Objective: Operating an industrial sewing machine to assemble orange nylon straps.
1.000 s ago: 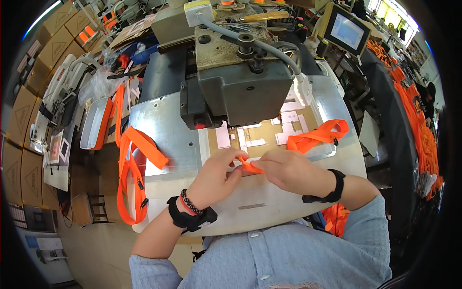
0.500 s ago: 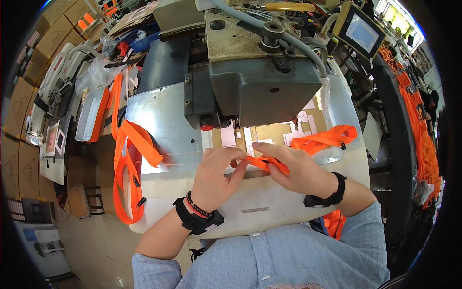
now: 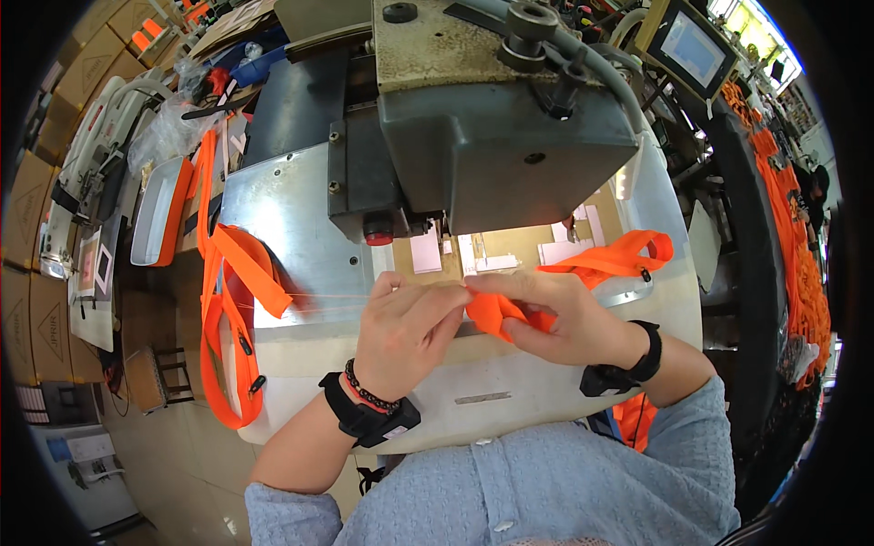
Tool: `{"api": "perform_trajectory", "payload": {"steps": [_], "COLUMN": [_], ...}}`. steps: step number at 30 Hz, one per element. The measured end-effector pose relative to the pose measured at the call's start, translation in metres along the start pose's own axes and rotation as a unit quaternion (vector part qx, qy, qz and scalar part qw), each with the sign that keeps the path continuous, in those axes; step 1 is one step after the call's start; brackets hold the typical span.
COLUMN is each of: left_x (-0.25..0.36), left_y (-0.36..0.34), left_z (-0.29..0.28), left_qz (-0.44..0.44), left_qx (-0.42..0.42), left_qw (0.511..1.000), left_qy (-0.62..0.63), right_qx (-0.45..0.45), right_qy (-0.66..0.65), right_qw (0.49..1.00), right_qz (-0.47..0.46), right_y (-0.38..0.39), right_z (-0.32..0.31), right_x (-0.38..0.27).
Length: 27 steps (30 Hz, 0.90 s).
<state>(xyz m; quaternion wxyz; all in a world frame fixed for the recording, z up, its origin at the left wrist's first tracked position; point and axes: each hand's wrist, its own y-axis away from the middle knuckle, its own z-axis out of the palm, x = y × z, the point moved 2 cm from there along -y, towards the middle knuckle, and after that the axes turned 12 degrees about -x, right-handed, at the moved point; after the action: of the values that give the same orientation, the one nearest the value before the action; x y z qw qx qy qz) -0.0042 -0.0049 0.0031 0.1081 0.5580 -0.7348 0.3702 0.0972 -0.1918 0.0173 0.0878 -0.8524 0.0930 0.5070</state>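
Observation:
My right hand (image 3: 578, 323) is closed around a piece of bright orange webbing strap (image 3: 490, 315), its thumb and fingers pressing it from the right. My left hand (image 3: 405, 326) pinches at the left edge of the same piece, fingertips meeting those of the right hand. Thin orange threads (image 3: 332, 296) run from my left hand toward a second orange strap (image 3: 246, 264), which hangs over the table's left edge with small black fittings on it. Further orange strap (image 3: 614, 259) lies looped beyond my right hand. What exactly lies between the left fingertips is partly hidden.
The dark head of an industrial sewing machine (image 3: 501, 155) overhangs the metal bed (image 3: 273, 200) just beyond my hands. Pale templates (image 3: 425, 253) lie under it. At left stands an orange-and-white tray (image 3: 164, 214); a screen (image 3: 694, 50) is at far right.
The orange strap between my hands has turned and now shows a broader flat face. My left fingers have drawn closer together. The view has shifted slightly, so the machine head appears larger.

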Motion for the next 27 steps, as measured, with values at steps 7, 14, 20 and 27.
{"api": "perform_trajectory", "payload": {"steps": [7, 14, 20, 27], "left_x": [-0.002, -0.001, 0.0, 0.002], "left_y": [0.003, 0.004, 0.003, 0.003], "left_z": [0.0, -0.001, -0.004, -0.009], "left_qz": [0.012, 0.043, 0.063, 0.055], "left_qx": [-0.033, -0.007, -0.007, -0.012], "left_qw": [0.999, 0.998, 0.997, 0.998], "left_qy": [-0.025, -0.035, -0.052, -0.04], "right_qx": [-0.011, -0.006, 0.0, 0.014], "right_qy": [-0.063, -0.031, -0.029, -0.019], "right_qw": [0.995, 0.998, 0.999, 1.0], "right_qz": [0.074, 0.051, 0.033, 0.011], "right_y": [0.001, 0.004, 0.004, 0.005], "right_z": [0.001, 0.001, 0.002, 0.003], "right_x": [-0.003, -0.002, 0.0, 0.002]}}
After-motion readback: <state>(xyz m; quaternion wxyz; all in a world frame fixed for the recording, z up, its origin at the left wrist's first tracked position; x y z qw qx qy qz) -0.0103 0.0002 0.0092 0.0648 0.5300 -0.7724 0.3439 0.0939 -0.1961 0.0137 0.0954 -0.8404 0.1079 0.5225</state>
